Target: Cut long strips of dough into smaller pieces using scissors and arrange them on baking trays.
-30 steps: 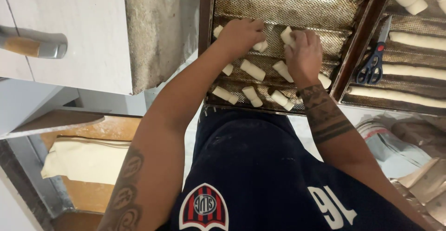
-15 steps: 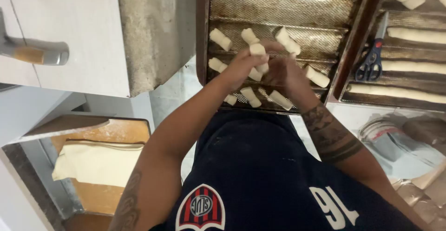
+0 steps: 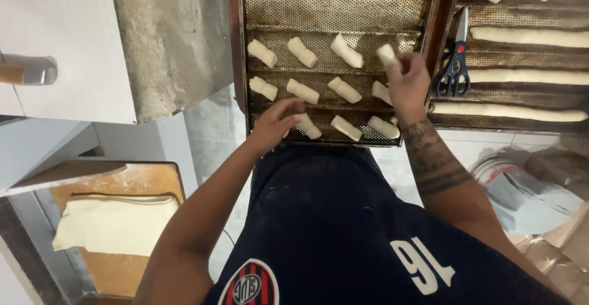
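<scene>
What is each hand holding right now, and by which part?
The right hand pinches a small dough piece by its lower end. The left hand only rests on another dough piece.

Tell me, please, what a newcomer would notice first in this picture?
First, the perforated baking tray at top centre, with short dough pieces lying in rows along its grooves. The right hand holds one piece above it, while the left hand touches a piece at the near edge. Blue-handled scissors lie on the neighbouring tray of long dough strips.
</scene>
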